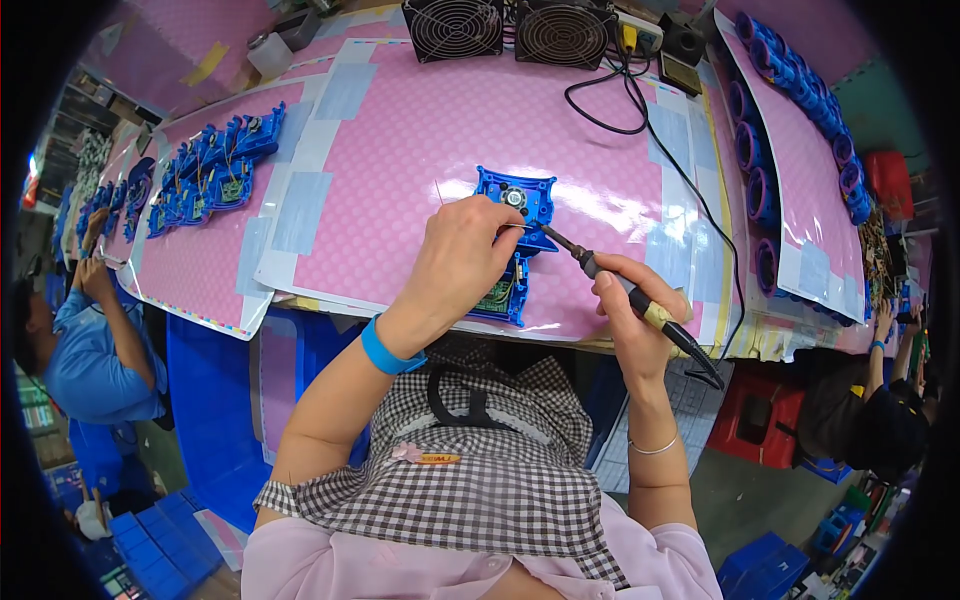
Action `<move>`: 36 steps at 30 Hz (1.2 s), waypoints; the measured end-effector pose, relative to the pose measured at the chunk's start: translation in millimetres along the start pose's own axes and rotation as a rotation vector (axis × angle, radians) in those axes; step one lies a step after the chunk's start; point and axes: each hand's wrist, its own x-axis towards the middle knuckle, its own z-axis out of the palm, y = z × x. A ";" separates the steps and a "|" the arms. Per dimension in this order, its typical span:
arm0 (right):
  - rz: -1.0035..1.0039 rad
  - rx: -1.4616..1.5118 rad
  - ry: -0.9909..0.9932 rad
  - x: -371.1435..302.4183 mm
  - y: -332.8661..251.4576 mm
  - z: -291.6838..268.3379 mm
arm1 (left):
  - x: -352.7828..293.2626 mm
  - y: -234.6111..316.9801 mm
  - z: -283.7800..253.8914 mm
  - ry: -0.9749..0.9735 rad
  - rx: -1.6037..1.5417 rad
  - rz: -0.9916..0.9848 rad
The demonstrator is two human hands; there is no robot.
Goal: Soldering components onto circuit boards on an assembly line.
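Observation:
My right hand [640, 310] grips a soldering iron [588, 263] by its dark handle, which has yellow tape around it. The iron's tip points left at a blue plastic housing [545, 196]; whether it touches cannot be told. My left hand [460, 245] is closed in a pinch over the housing, holding a thin silvery solder wire [514, 225] close to the iron's tip. A round metallic speaker [515, 199] sits in the housing. Closer to me lies a second blue shell with a green circuit board [496, 298], partly covered by my left hand.
Two black fans [452, 30] stand at the table's far edge. A black cord [690, 170] runs down the right side. Several blue housings with boards [215, 170] lie at left; blue round parts [765, 190] line a right-hand rack. Co-workers [105, 350] sit at both sides.

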 end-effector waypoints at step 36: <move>0.107 0.158 0.089 -7.2 -5.6 -6.8 | 1.4 2.9 -4.4 0.068 -0.044 0.008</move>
